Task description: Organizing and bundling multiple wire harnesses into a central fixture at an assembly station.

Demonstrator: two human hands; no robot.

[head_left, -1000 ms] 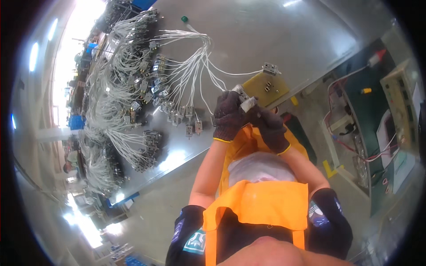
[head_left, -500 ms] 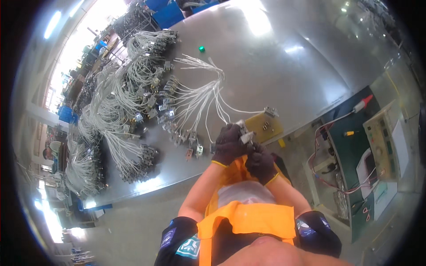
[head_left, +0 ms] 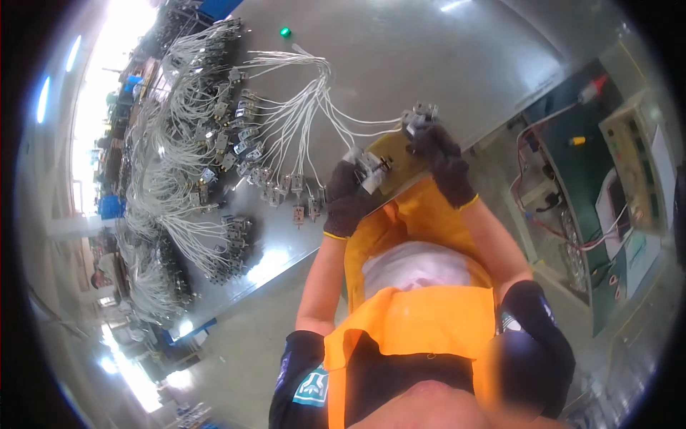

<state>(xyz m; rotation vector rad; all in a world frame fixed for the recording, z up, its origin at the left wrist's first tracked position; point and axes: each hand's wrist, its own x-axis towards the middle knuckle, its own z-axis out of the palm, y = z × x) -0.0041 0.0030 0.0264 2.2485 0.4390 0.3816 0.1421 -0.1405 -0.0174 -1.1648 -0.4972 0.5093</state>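
The metal bench point(head_left: 436, 53) fills the far part of the scene, and its left side carries a broad heap of white wires point(head_left: 168, 157) ending in small metal fittings, lying much as it did a second ago. To the right stands a green side bench point(head_left: 564, 143) bearing an instrument case point(head_left: 629, 157). At the far left, a blue bin point(head_left: 218, 7) is cut off by the edge of view, so its contents cannot be told; a blue box point(head_left: 111, 207) sits left of the heap, its inside too small to make out.

Right of the heap, a separate wire bundle point(head_left: 321, 80) fans nearer and to the right. The gloved hands have parted: a second ago they met over one fitting, and now a gap lies between them. The left hand point(head_left: 348, 196) is closed around a silver block point(head_left: 368, 168), held at the left side of the yellow board point(head_left: 407, 171) on the near edge of the bench. The right hand point(head_left: 444, 161) has gone farther and to the right, its fingertips at a second block point(head_left: 425, 111) by the board's far side; whether it grips or only touches cannot be told. Two wires now run toward that spot where one did earlier. A small green cap point(head_left: 285, 32) rests far from the hands, beyond the bundle.
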